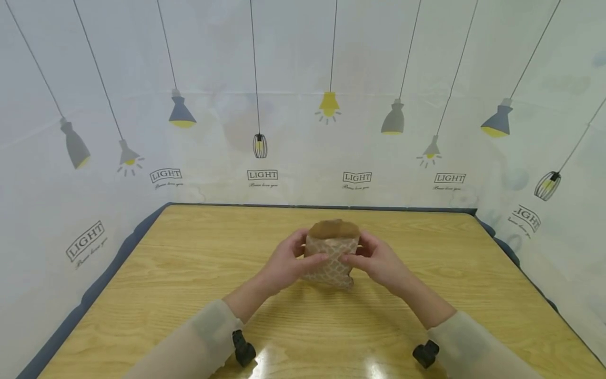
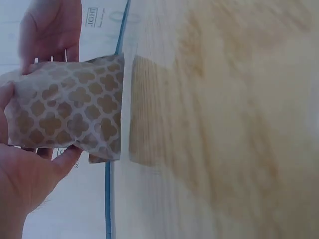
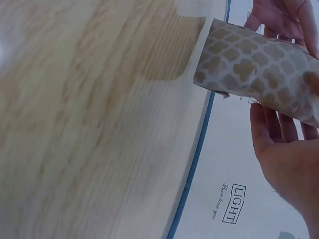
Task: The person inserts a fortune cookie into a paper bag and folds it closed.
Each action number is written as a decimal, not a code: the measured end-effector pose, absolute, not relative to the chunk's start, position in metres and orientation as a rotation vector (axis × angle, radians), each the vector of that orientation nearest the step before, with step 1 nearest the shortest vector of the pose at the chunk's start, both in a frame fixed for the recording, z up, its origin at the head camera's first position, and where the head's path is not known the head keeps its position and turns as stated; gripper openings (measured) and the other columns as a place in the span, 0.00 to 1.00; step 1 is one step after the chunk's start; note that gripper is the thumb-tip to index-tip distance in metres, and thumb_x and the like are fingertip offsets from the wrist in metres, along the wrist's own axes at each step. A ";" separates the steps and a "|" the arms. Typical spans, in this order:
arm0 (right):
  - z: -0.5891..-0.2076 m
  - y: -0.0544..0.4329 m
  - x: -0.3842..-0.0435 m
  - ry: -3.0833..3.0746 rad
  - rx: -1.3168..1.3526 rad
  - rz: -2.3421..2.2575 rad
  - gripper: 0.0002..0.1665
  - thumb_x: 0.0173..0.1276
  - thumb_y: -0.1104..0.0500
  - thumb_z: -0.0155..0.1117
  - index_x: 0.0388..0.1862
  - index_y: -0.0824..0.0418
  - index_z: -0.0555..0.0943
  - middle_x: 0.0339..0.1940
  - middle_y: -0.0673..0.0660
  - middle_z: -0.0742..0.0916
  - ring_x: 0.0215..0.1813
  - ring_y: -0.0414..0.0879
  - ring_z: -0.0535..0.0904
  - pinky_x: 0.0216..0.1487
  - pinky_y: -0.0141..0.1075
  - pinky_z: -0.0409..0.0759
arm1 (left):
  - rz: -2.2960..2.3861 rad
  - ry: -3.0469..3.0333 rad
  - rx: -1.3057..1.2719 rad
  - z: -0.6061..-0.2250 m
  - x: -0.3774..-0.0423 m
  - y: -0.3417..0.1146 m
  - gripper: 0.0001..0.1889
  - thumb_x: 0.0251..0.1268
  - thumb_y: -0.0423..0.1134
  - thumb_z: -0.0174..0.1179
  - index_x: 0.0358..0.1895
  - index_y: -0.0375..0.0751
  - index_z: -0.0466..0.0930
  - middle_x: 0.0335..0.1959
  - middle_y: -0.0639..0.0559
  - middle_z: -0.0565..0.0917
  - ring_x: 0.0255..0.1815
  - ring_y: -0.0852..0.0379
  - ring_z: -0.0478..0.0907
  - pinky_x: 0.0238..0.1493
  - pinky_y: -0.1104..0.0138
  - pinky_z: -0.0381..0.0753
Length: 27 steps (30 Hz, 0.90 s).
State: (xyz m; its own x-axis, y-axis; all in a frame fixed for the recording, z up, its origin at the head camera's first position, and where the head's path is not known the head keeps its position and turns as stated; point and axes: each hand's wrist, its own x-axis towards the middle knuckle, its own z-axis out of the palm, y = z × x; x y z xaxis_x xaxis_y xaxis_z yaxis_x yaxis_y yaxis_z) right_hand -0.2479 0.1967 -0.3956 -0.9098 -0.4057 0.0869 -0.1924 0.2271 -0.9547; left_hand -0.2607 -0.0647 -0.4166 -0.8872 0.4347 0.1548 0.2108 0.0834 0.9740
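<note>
Between my hands, over the middle of the table, is a brown paper bag (image 1: pixel 331 266) with a pale lattice pattern. Its top gapes, showing plain brown paper inside. My left hand (image 1: pixel 295 260) grips one side, thumb across the front and fingers behind. On the other side my right hand (image 1: pixel 381 260) holds it the same way. In the left wrist view the patterned bag (image 2: pixel 75 107) hangs just above the tabletop, its bottom edge beside its reflection. The right wrist view shows the bag (image 3: pixel 254 69) with fingers behind it. The bag's contents are hidden.
The wooden table (image 1: pixel 189 305) has a dark blue edge along its back and sides. Behind it hangs a pale wall covering (image 1: pixel 293 126) printed with lamps and the word LIGHT. Small black wrist cameras sit at both cuffs, the left one (image 1: pixel 243 348) near the front.
</note>
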 end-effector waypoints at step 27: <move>-0.403 0.182 -0.249 2.356 -0.431 -1.839 0.19 0.80 0.56 0.71 0.65 0.61 0.83 0.62 0.56 0.87 0.57 0.47 0.83 0.57 0.37 0.87 | 2.183 1.950 0.370 -0.420 -0.257 -0.052 0.11 0.75 0.34 0.71 0.56 0.40 0.84 0.53 0.51 0.84 0.45 0.58 0.81 0.41 0.67 0.83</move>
State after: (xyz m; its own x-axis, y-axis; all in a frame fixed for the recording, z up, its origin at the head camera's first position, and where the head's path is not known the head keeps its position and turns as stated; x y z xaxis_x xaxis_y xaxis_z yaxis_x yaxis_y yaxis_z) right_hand -0.2488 0.1821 -0.4030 -0.9520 -0.2958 0.0780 -0.1474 0.2201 -0.9643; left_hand -0.2569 -0.0522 -0.4201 -0.9505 0.3051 0.0581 0.0235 -0.1160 0.9930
